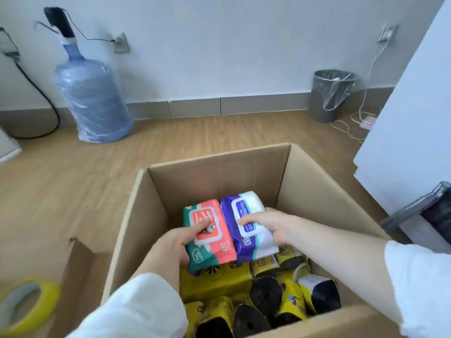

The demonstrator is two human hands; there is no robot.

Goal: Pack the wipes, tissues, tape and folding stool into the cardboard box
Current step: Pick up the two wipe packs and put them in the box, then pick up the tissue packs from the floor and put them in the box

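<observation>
Wipes come in two soft, pillow-shaped plastic packs held side by side inside the open cardboard box (pixel 214 176), over its far half. The coral and teal wipes pack (pixel 210 231) has a glossy wrapper, a white-rimmed flip lid on its top face and a white "80" printed near its near end; the left hand (pixel 181 240) grasps its near end, thumb pressed on the lid and fingers curled beneath. Touching its right edge lies the purple and white wipes pack (pixel 246 224), likewise slick and slightly crinkled, with a rounded rectangular lid label and its own "80"; the right hand (pixel 267 226) clasps it from the right side, fingers spread across the lid. Both forearms reach in over the near rim from white sleeves (pixel 136 306). Beneath the packs, the box bottom is filled with yellow tissue packs (pixel 214 279) in shiny film, several with dark oval ends facing upward. The box is plain brown corrugated board with upright walls and flaps folded outward, standing on a wood-grain floor (pixel 73 167). A yellow-edged tape roll (pixel 26 306), ring-shaped, lies at lower left outside the box.
</observation>
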